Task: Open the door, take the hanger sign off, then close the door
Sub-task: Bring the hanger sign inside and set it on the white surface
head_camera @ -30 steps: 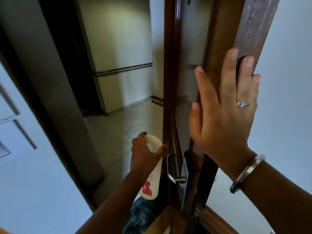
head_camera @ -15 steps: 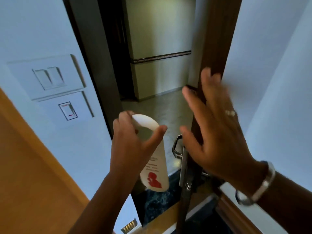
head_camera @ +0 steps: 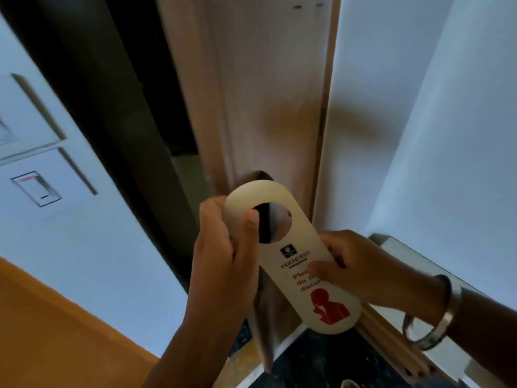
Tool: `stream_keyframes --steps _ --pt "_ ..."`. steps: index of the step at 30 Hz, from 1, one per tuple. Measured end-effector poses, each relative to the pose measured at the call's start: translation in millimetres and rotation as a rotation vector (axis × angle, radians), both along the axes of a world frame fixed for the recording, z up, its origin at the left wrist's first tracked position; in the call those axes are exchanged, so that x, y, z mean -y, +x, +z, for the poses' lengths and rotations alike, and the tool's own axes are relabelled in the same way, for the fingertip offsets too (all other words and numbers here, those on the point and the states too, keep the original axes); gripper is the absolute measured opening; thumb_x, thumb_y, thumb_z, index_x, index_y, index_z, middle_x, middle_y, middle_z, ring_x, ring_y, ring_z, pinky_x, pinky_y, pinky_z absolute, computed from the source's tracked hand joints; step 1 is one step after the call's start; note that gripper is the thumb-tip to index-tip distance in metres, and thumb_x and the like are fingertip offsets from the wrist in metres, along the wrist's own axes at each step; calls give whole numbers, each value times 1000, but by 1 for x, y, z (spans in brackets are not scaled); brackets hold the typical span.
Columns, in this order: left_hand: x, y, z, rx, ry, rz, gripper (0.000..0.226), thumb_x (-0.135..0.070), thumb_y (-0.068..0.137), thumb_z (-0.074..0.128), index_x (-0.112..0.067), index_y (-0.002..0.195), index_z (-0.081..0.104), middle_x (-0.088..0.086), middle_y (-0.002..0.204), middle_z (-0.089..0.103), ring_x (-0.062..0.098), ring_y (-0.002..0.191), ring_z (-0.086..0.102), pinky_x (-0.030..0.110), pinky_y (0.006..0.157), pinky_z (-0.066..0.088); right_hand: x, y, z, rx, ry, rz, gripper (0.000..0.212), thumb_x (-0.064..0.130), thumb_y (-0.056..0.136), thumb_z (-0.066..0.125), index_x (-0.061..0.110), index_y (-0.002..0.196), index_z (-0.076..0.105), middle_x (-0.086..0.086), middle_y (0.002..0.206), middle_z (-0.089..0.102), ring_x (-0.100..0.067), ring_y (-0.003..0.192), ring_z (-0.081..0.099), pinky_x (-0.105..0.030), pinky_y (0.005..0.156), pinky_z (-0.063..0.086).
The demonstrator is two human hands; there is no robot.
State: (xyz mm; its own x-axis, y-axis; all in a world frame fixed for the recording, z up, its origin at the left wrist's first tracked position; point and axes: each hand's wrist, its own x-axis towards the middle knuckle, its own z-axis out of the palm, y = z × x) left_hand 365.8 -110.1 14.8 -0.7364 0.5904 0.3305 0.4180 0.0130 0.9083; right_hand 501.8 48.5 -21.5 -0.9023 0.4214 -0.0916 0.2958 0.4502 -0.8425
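The cream hanger sign point(head_camera: 291, 256), with a round hole at the top, dark print and a red figure at the bottom, is off the handle and held in front of the door. My left hand point(head_camera: 223, 256) grips its upper left rim, thumb at the hole. My right hand point(head_camera: 347, 267) pinches its right edge at mid-height. The wooden door point(head_camera: 268, 93) stands behind the sign, still ajar, with a dark gap point(head_camera: 156, 88) to its left. The door handle is hidden behind the sign and my hands.
A white wall with a switch panel point(head_camera: 37, 189) lies left of the dark door frame point(head_camera: 92, 102). An orange-brown wooden surface point(head_camera: 56, 331) fills the lower left. White wall point(head_camera: 419, 107) rises on the right. Dark flooring point(head_camera: 321, 359) shows below.
My right hand left the door edge and took hold of the sign's right side. The sign has come up in front of the door, and the door has swung nearer to shut.
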Motion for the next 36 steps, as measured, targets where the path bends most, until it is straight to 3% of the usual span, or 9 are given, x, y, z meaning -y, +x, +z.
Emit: stream_keyframes --steps 2,5,7,11,13,17,22,31,36 --pt "-16 14 -12 14 -23 -69 8 -39 98 47 -37 105 44 -24 98 62 -4 88 65 13 61 53 -32 12 -5 61 -18 5 18 30 89 69 28 106 63 12 101 76 -8 86 74 -33 71 63" --pt "-46 35 -29 23 -35 -126 24 -21 104 46 -44 107 50 -28 101 63 -1 95 65 22 70 58 -81 27 -16 124 -58 41 17 26 88 71 23 104 65 17 96 76 -7 82 74 -22 65 61" --pt "-87 48 -44 106 -47 -142 31 -20 104 48 -51 104 53 -26 104 65 0 98 66 29 74 59 -127 41 -29 164 -97 41 23 25 86 73 16 106 66 9 100 77 -14 85 75 -31 71 63" --pt "-196 61 -98 419 -110 -97 24 -20 103 53 -41 112 59 -13 106 71 8 100 69 36 80 61 -229 71 -70 269 -31 20 26 30 85 74 11 103 66 -1 101 75 -16 83 75 -36 73 63" --pt "-254 65 -132 611 -140 -62 21 -16 102 53 -31 116 60 -5 109 71 9 95 71 29 73 61 -276 85 -97 316 30 -10 25 27 88 72 6 102 67 -4 103 70 -18 86 73 -36 74 62" --pt "-367 79 -217 922 -301 38 14 -12 100 57 -21 107 63 4 103 70 14 81 73 24 62 58 -362 116 -168 467 51 -55 17 19 97 60 6 106 65 -8 107 71 -14 88 69 -18 72 57" --pt "-453 99 -334 1195 -496 178 8 -8 97 62 -15 102 63 15 105 69 26 91 70 36 74 63 -427 140 -283 633 -31 -181 19 15 100 51 10 109 67 -8 107 70 -21 97 67 -34 87 56" --pt "-523 111 -536 1069 -873 143 7 -13 98 62 -17 94 66 6 71 65 15 60 55 24 56 53 -446 170 -505 830 -248 -484 7 17 94 60 23 96 62 0 101 65 -11 82 59 -15 61 42" --pt "-529 118 -604 1035 -967 68 8 -9 96 62 -13 100 68 4 69 64 13 59 55 22 52 50 -445 177 -578 873 -240 -662 17 13 93 60 26 82 59 -4 99 69 -9 74 58 -18 60 43"
